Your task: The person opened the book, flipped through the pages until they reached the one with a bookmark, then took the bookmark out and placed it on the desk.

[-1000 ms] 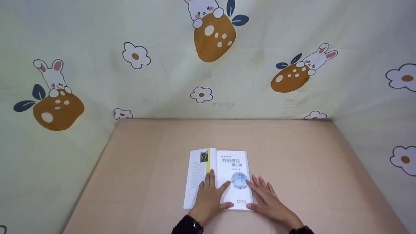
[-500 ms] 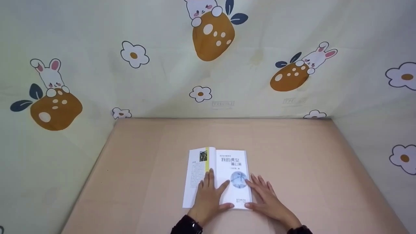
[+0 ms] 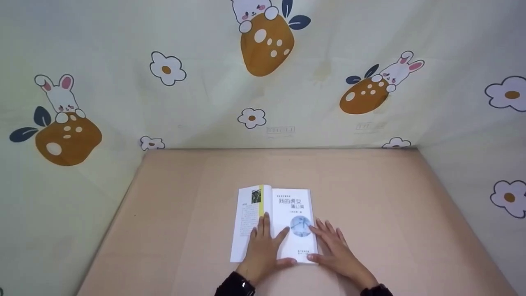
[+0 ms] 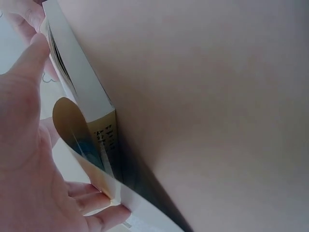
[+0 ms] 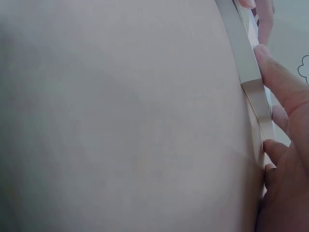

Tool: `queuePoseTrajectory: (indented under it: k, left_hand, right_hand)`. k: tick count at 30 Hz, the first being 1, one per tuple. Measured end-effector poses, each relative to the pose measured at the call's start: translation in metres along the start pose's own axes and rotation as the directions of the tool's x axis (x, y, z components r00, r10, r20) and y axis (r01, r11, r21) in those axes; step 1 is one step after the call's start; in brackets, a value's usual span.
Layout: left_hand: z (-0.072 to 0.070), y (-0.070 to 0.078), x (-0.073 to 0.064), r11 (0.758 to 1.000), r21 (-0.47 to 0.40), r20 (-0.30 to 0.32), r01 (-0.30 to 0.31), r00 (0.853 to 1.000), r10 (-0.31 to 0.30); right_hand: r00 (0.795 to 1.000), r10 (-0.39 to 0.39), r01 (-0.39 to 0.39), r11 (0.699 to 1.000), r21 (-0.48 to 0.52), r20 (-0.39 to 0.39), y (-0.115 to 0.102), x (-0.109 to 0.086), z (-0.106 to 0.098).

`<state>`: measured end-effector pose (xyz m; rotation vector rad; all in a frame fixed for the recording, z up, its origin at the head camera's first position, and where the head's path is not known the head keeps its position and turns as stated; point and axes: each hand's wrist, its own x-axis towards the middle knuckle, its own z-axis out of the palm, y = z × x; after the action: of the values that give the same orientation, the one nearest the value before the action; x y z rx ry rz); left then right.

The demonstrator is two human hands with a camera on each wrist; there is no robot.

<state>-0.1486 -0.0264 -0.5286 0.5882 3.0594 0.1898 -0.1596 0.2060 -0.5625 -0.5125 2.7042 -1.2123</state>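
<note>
A paperback book [image 3: 291,205] lies on the table with its front cover folded over to the left, showing a white title page with a round blue picture. The cover flap [image 3: 248,218] carries a small photo and lines of text. My left hand [image 3: 263,248] rests across the fold with fingers spread, its thumb on the bottom edge of the title page. At the right edge, my right hand [image 3: 337,250] lies with its thumb on the lower corner and an index fingertip near the round picture. In the left wrist view, the cover curls up from the spine [image 4: 105,145].
A tan cloth covers the table [image 3: 185,185]. Pale fabric walls [image 3: 205,111] printed with rabbits, orange fruit and flowers enclose it at the back and both sides. Dark sleeves [image 3: 234,283] reach in from the bottom edge.
The whole head view has shifted slightly, so the scene sits a little higher and further left. Both hands keep their places on the book.
</note>
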Motion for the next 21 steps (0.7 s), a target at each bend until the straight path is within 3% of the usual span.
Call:
queuePoseTrajectory:
  k: [5, 9, 21]
  left_hand:
    - [-0.002, -0.001, 0.0, 0.999, -0.048, -0.015, -0.011, 1.0, 0.011]
    - [-0.004, -0.003, 0.0, 0.993, -0.118, 0.008, -0.015, 1.0, 0.016]
    - [-0.008, -0.016, 0.0, 0.959, -0.279, -0.006, -0.054, 0.998, 0.055]
  right_hand:
    - [0.999, 0.035, -0.035, 0.998, -0.049, -0.005, -0.001, 0.001, 0.002]
    - [0.999, 0.046, -0.048, 0.996, -0.081, -0.019, -0.003, 0.002, 0.003]
    - [0.996, -0.062, 0.053, 0.99, -0.134, -0.066, 0.001, -0.003, 0.007]
